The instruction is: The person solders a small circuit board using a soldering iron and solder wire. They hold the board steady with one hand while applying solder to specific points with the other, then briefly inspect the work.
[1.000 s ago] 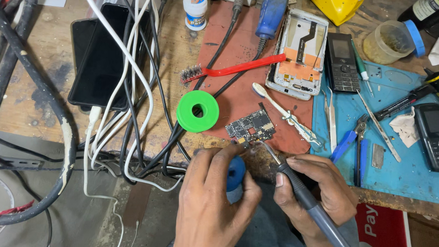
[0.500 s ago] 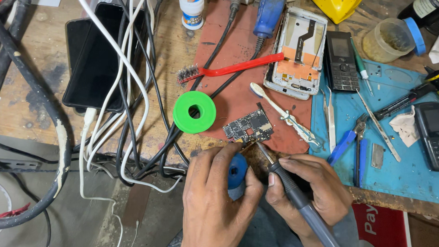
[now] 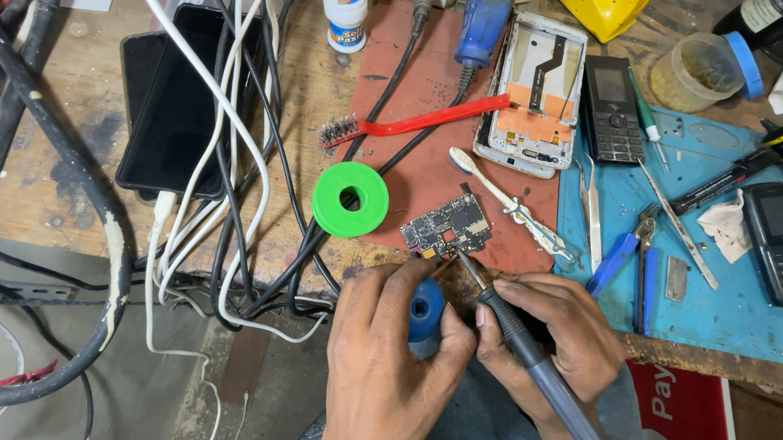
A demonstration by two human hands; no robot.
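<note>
My right hand (image 3: 547,327) grips a soldering iron (image 3: 513,333) like a pen. Its tip touches the near edge of a small black circuit board (image 3: 448,225) lying on a red mat (image 3: 441,149). My left hand (image 3: 388,359) is closed around a blue spool (image 3: 426,309) at the bench's front edge, its fingertips close to the iron's tip. A thin strand seems to run from those fingers to the tip, too fine to be sure. A green spool (image 3: 350,199) sits just left of the board.
An opened white phone shell (image 3: 533,98), a red brush (image 3: 405,124) and a white toothbrush (image 3: 504,203) lie on the red mat. The blue mat (image 3: 715,304) holds two keypad phones, tweezers, blue pliers. A black phone (image 3: 166,102) lies under tangled cables (image 3: 225,165).
The iron's tip has moved in closer to the board's near edge, and both hands have shifted slightly right. The board and spools have stayed put.
</note>
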